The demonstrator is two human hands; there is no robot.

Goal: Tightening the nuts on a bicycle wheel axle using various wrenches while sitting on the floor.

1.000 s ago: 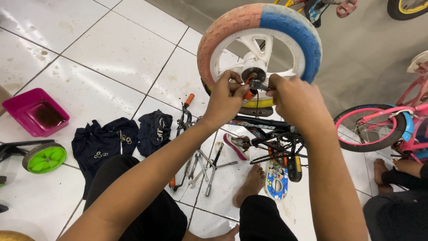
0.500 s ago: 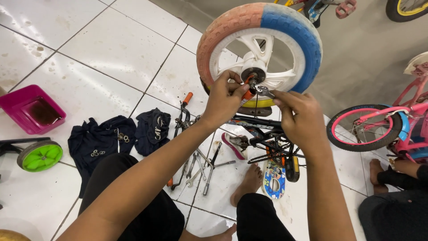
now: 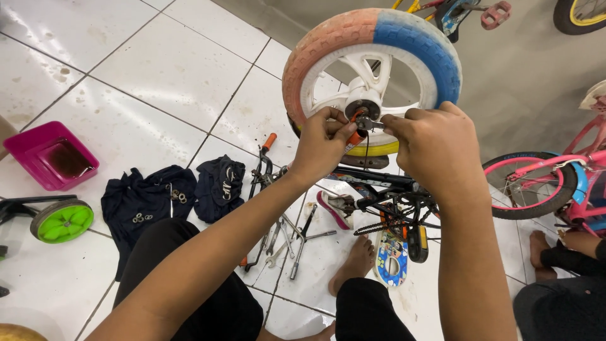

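Both hands meet at the hub of an upturned child's bicycle. The left hand (image 3: pixel 324 140) pinches an orange-handled tool (image 3: pixel 355 136) against the axle end, fingers curled tight around it. The right hand (image 3: pixel 434 140) closes on a small metal spanner (image 3: pixel 372 124) from the other side, apparently so one hand can steady the fitting while the other turns.

Going left to right across the floor: a magenta tray (image 3: pixel 25 145) sits on the white tiles, with a green training wheel (image 3: pixel 62 221) lying flat below it. Next comes a dark cloth (image 3: pixel 145 202) spread out with a few washers (image 3: pixel 178 197) kept together on it, probably so they do not roll off. Beside it lies a loose cluster of wrenches (image 3: pixel 287 237) within arm's reach.

The wheel (image 3: pixel 371 69), with its pink and blue tyre and white spokes, stands upright above the black frame (image 3: pixel 379 183), raised to hand height. Its axle runs roughly toward the camera, and the orange tool's long axis slants up and to the right onto it. Farther right stands a pink bicycle (image 3: pixel 549 180), and another person's bare foot (image 3: pixel 538 247) rests on the tiles.
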